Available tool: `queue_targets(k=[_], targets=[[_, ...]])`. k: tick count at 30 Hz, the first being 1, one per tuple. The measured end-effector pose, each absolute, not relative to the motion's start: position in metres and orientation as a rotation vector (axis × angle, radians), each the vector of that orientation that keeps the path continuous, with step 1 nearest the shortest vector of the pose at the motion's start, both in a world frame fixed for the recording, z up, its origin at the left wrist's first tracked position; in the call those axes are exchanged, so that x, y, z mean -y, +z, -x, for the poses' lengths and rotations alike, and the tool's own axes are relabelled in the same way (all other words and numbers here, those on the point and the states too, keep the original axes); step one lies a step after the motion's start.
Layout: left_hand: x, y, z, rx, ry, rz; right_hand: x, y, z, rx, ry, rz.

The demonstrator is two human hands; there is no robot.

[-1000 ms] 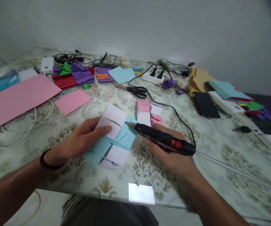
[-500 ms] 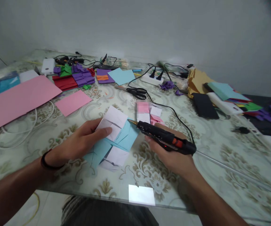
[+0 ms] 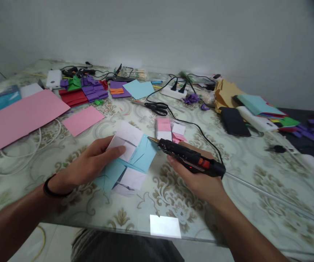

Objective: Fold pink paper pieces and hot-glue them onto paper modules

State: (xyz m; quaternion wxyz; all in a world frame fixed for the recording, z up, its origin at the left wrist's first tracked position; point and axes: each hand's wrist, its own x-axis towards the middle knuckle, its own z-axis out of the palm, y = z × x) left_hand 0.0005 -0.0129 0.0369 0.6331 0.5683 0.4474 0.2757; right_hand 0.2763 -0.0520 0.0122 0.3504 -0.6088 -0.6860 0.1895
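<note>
My left hand (image 3: 87, 165) lies on a folded blue and white paper piece (image 3: 129, 160) on the glass table, fingers closed on its left part and thumb pressed onto a white flap. My right hand (image 3: 197, 178) is wrapped round a black glue gun (image 3: 191, 160) with a red switch. Its brass tip points left and sits at the blue flap's upper right edge. A black cord runs from the gun toward the back of the table.
Small pink and white folded squares (image 3: 170, 130) lie just behind the gun. Black scissors (image 3: 157, 107), a power strip (image 3: 173, 92), a black phone (image 3: 234, 122), pink sheets (image 3: 17, 118) and stacks of coloured paper (image 3: 87, 91) are spread about the patterned table (image 3: 255, 171).
The glue gun's tip has moved a little up and right, from over the blue flap to its upper right edge. My left hand stays on the paper.
</note>
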Motion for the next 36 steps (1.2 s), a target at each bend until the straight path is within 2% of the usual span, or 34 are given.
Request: queue_targets(k=[36], targets=[[0.0117,0.0423,0.0002,-1.158,0.819,-1.201,0.0517,0.0159,-0.2804,1.702,0.435,1.53]])
